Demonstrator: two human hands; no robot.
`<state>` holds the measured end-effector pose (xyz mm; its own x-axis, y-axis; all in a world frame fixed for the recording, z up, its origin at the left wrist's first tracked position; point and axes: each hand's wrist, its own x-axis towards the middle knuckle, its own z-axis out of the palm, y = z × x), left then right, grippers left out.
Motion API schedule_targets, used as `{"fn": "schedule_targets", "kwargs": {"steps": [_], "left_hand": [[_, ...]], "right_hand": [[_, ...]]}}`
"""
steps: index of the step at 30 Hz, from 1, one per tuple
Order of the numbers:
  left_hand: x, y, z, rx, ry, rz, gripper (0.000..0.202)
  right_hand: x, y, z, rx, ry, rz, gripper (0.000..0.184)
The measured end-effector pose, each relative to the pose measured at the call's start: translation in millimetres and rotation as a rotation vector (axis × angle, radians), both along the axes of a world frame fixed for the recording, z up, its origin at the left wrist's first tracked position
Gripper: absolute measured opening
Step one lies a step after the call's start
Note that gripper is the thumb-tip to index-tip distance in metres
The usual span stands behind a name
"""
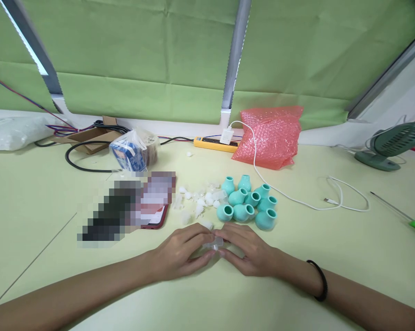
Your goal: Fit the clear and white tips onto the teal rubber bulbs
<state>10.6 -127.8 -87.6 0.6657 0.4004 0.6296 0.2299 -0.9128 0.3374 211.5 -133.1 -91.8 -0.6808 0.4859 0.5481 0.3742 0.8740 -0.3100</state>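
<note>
Between my two hands, low over the table (207, 294), is a small translucent plastic piece (214, 242). The fingertips of my left hand (184, 250) pinch it from the left. My right hand (250, 248), with a black band on the wrist, grips it from the right. Fingers cover part of it, so its exact kind does not show. Just beyond my hands lies a loose group of white and clear small plastic parts (201, 202). To the right of these, several turquoise bulb-shaped pieces (265, 219) with round openings stand or lean close together.
A red-edged phone (155, 220) lies left, partly blurred. Farther back are a plastic-wrapped blue package (127, 154), a yellow power strip (207, 144) and a pink bubble-wrap bag (269, 138). A white cable (297, 207) crosses rightward towards a screwdriver (393, 205) and a green fan (393, 142).
</note>
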Motion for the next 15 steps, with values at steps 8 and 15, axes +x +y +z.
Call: {"fn": "schedule_targets", "kwargs": {"steps": [8, 15], "left_hand": [[0.1, -0.7, 0.2, 0.035, 0.009, 0.003, 0.018], [1.3, -0.5, -1.0, 0.062, 0.003, 0.009, 0.017]], "right_hand": [[-1.2, 1.0, -0.8, 0.004, -0.030, 0.005, 0.026], [-0.9, 0.5, -2.2, 0.015, -0.040, 0.003, 0.026]]}}
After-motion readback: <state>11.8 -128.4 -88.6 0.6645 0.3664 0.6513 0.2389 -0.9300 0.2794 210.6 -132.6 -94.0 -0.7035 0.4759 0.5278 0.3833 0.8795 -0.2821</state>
